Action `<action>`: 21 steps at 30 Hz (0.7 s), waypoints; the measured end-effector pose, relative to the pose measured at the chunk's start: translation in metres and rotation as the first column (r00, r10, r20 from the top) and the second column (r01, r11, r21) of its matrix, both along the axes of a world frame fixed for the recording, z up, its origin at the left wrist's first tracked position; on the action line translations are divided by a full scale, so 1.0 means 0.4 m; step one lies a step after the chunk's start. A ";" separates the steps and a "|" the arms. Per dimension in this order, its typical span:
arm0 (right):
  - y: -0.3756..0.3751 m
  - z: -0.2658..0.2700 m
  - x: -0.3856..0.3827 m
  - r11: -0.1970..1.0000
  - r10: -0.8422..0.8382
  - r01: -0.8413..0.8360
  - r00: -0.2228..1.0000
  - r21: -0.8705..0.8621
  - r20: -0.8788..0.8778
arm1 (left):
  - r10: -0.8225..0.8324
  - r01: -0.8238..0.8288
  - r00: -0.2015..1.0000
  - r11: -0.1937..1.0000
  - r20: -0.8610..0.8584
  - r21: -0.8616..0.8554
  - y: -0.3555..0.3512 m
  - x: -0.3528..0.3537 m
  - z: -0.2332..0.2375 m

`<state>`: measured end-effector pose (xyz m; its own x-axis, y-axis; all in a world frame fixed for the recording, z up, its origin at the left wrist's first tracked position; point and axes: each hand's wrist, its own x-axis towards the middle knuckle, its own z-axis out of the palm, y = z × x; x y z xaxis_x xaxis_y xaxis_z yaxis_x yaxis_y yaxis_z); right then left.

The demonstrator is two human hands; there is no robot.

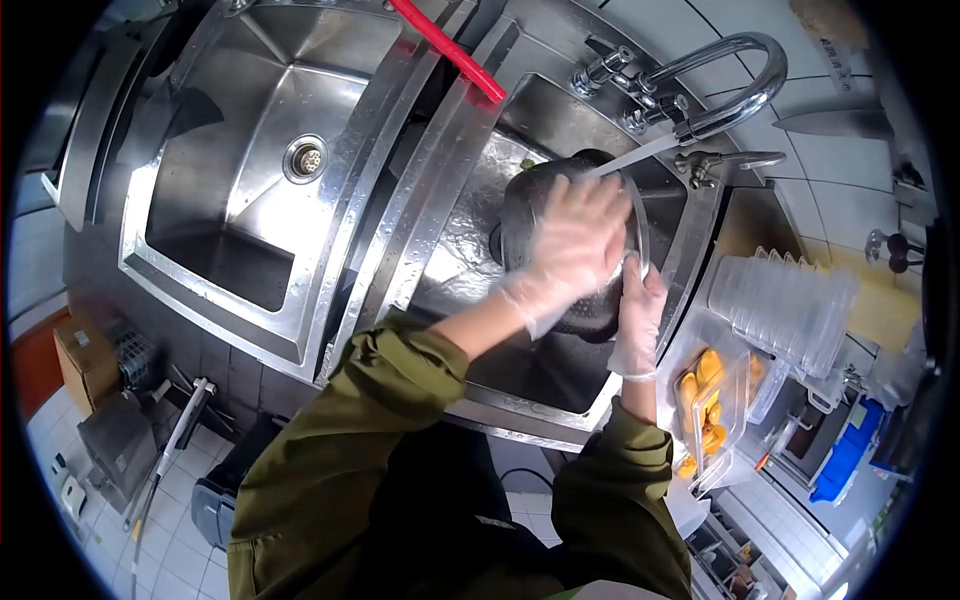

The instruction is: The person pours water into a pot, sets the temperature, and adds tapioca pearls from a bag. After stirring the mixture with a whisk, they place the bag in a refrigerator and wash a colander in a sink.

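Observation:
A clear plastic container (520,215) is tilted in the right-hand sink, over a dark round vessel (590,320) whose kind I cannot make out. My right hand (640,310), in a thin clear glove, is closed on the container's right rim. Also gloved, my left hand (580,235) lies over the container with its fingers stretched out, somewhat blurred by motion. Water streams from the curved chrome faucet (740,60) onto the container near my left fingertips. A small green scrap (528,164) shows in the sink behind the container.
To the left is a second steel sink (270,120) with a drain. A red hose (450,50) crosses the divider from above. At right stand stacked clear containers (790,310) and a clear tub of yellow-orange pieces (705,395). A small tap (725,162) juts out beside the faucet.

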<state>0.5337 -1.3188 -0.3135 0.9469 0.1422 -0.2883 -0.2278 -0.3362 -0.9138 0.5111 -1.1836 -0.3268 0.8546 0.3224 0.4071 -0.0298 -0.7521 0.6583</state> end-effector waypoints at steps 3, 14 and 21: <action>-0.061 0.021 -0.004 0.992 0.063 -0.061 0.998 -0.110 0.010 | -0.229 0.196 0.903 0.973 -0.364 -0.124 0.083 0.064 -0.066; -0.108 0.055 0.083 0.946 -0.251 0.256 0.967 0.196 -0.052 | -0.159 -0.201 0.980 -0.772 -0.122 -0.603 -0.016 -0.026 -0.347; 0.048 -0.037 -0.028 0.910 -0.382 0.346 0.914 0.229 0.137 | 0.528 -0.606 0.786 0.552 -0.322 -0.573 -0.199 -0.061 -0.140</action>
